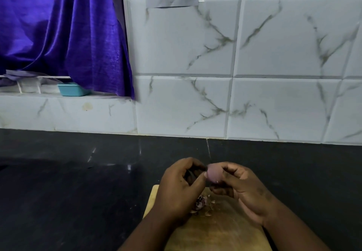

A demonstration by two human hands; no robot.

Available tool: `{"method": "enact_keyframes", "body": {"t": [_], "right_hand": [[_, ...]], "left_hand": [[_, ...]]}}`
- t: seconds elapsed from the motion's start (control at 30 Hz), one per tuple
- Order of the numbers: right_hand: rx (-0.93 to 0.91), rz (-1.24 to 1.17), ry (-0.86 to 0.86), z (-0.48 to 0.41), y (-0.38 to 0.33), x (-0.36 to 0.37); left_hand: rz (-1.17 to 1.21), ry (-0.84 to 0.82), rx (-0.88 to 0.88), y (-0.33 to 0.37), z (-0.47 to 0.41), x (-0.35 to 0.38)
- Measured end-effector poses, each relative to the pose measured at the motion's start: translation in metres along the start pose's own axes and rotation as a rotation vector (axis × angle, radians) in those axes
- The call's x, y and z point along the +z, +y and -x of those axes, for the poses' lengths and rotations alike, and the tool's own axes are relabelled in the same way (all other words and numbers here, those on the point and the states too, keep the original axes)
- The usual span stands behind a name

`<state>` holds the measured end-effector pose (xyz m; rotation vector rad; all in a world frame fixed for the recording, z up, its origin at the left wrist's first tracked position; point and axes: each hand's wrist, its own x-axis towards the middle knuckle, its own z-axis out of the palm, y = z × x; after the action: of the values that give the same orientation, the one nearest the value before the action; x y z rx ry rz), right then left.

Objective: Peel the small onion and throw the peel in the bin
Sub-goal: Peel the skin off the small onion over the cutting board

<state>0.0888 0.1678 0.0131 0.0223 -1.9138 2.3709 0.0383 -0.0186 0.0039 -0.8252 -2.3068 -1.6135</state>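
Small onion [213, 174] is held in the air above a dark countertop [78, 182], which runs to a white tiled wall [195, 54]. No bin can be seen in this view. On the near part of the countertop lies a wooden cutting board [215, 231], mostly under the forearms.

Both hands meet over the far edge of the board. The right hand [241, 190] carries the onion: its thumb and curled fingers grip the onion's right and lower side. The left hand [176, 188] is also curled, and its thumb and first finger pinch at the left flank of the onion. Whether it has also loose skin inside the fingers, I cannot tell.

The onion stands between the two hands with its long axis nearly upright, a pale end pointing down. Its visible surface is smooth and light purple, so I judge most of the dry skin is already off. The next pull seems to depend on one thing — the left fingertips lie directly at the left of the onion, so the skin should come away toward the left.

Peel scraps [198, 204] lie on the board just under the left hand — these must later go to the bin.
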Motion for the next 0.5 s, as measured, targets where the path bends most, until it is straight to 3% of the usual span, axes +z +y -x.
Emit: {"method": "enact_keyframes", "body": {"t": [0.3,0.5], "right_hand": [[-0.049,0.078,-0.032,-0.0020,0.0023,-0.0016],[-0.110,0.253,-0.008,-0.0027,0.0030,-0.0049]], "left_hand": [[0.000,0.061,-0.015,-0.0060,-0.0013,0.0008],[-0.015,0.046,-0.037,-0.0060,-0.0018,0.0012]]}}
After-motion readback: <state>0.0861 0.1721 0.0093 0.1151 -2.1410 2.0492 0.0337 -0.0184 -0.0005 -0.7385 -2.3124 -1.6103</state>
